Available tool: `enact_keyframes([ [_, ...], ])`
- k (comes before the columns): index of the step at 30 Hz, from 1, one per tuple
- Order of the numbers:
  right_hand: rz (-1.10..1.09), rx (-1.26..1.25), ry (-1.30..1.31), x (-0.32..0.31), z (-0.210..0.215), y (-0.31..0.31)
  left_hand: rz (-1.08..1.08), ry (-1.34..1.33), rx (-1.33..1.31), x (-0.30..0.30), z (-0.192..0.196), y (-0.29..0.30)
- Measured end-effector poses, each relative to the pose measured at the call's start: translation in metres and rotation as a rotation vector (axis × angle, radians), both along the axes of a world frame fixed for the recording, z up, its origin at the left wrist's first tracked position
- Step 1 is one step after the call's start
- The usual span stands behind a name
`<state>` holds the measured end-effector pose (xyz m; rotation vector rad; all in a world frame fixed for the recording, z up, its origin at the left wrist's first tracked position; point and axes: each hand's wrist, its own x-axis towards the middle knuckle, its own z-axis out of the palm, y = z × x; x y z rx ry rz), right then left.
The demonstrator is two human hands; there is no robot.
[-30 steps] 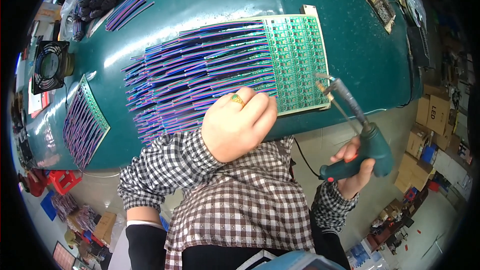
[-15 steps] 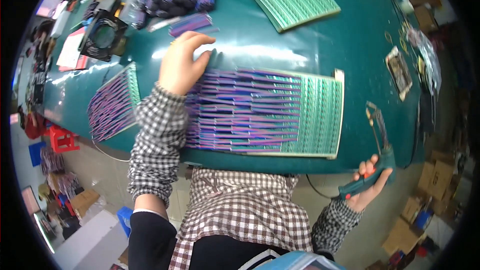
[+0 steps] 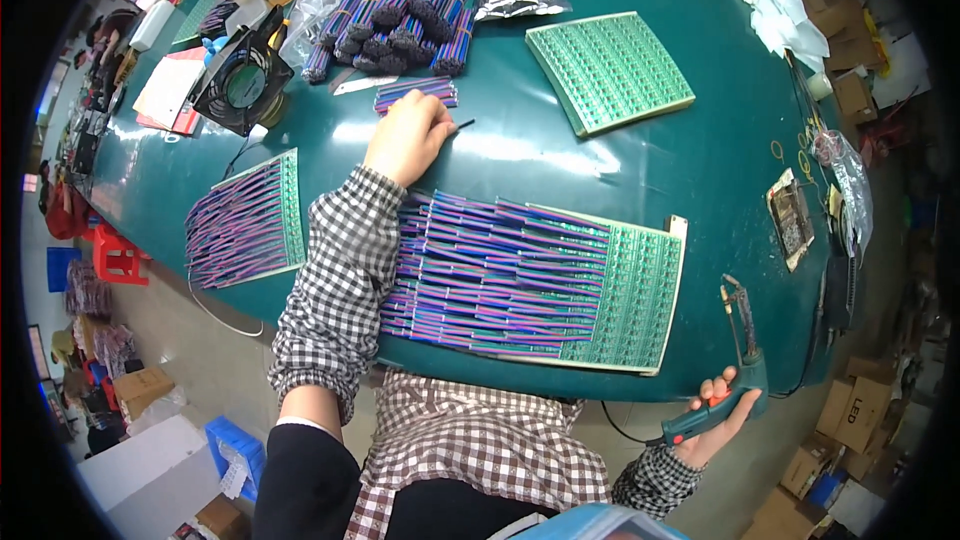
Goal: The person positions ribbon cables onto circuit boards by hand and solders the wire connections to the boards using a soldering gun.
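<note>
The loose cut wires (image 3: pixel 430 90) lie in a short row on the green table (image 3: pixel 730 190), beyond the wired circuit-board panel (image 3: pixel 640 290). The left hand (image 3: pixel 408 135) is over their near edge, fingers bent and close together; a dark wire end (image 3: pixel 464 124) pokes out beside the fingertips, though I can't tell whether they're pinching it. I'd lift from the row's edge, lightly, so the neighbours stay lined up. The right hand (image 3: pixel 715 435) is wrapped round the soldering gun (image 3: pixel 752 380); best keep that tip upright, clear of wires and sleeve. Farther off sit the banded wire bundles (image 3: pixel 400 20) and a bare panel stack (image 3: pixel 615 70). A second ago the left hand was over the panel's wires and the gun's tip overlapped the panel's right edge; now the tip stands clear beside it.
</note>
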<state>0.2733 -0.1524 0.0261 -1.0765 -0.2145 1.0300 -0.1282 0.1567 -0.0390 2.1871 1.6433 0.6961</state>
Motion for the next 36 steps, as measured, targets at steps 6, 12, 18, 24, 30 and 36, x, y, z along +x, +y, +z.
enact_keyframes([
  [6,0.023,-0.016,0.011,-0.002,-0.002,-0.005,0.062,-0.173,0.041,0.002,-0.003,0.001],
  [12,0.058,0.024,0.027,-0.008,0.002,-0.009,-0.037,-0.030,-0.015,0.006,0.006,0.001],
  [18,0.069,0.034,-0.004,-0.014,0.003,-0.015,-0.022,-0.702,-0.264,0.006,0.011,-0.005],
  [24,-0.014,-0.017,-0.024,-0.018,0.000,-0.024,-0.108,-0.780,-0.377,0.026,0.071,-0.046],
  [30,0.021,0.014,-0.003,-0.015,-0.003,-0.027,-0.195,-0.628,-0.143,0.038,0.095,-0.092],
  [36,-0.038,0.011,0.008,-0.015,-0.002,-0.040,-0.413,-0.250,0.139,0.047,0.155,-0.161],
])
